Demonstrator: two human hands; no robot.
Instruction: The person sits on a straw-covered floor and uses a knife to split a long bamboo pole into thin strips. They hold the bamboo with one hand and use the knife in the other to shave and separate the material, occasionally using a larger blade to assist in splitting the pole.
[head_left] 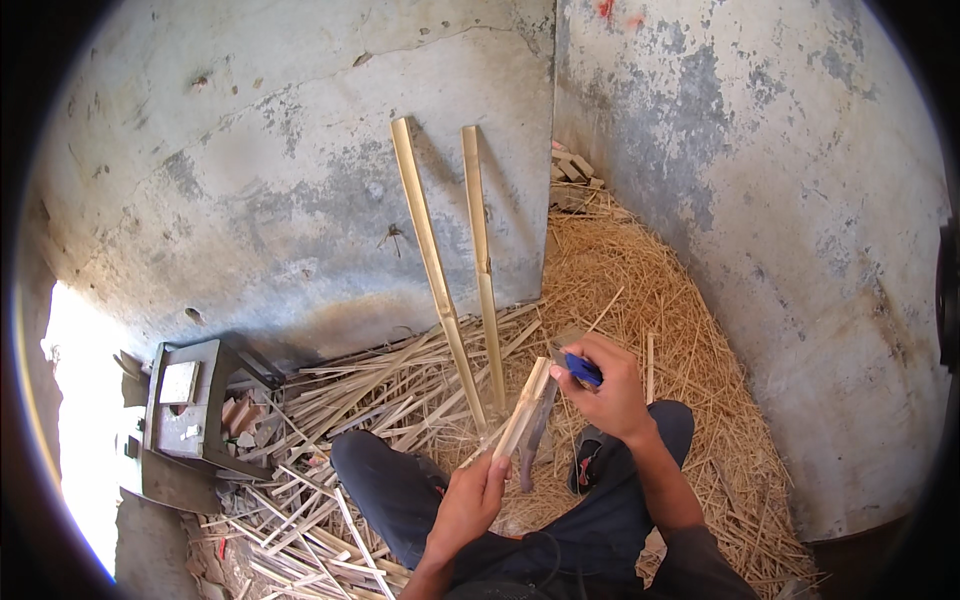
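Observation:
My left hand (470,497) is closed round the lower part of a pale split bamboo piece (520,410), which slants up and to the right. At its upper end, my right hand (610,385) grips a blue-handled knife (582,370). The short grey blade points up and left, close to the bamboo's tip; whether it touches cannot be made out. Just behind the bamboo, between my knees, a long dark tool with a brownish lower end (528,472) stands slanted, partly hidden.
Two long split bamboo lengths (425,230) lean against the worn wall (270,200). Loose bamboo strips (370,390) cover the floor on the left, and a heap of straw-like shavings (640,270) fills the right. A dark metal-framed box (205,400) stands at left with rubble inside.

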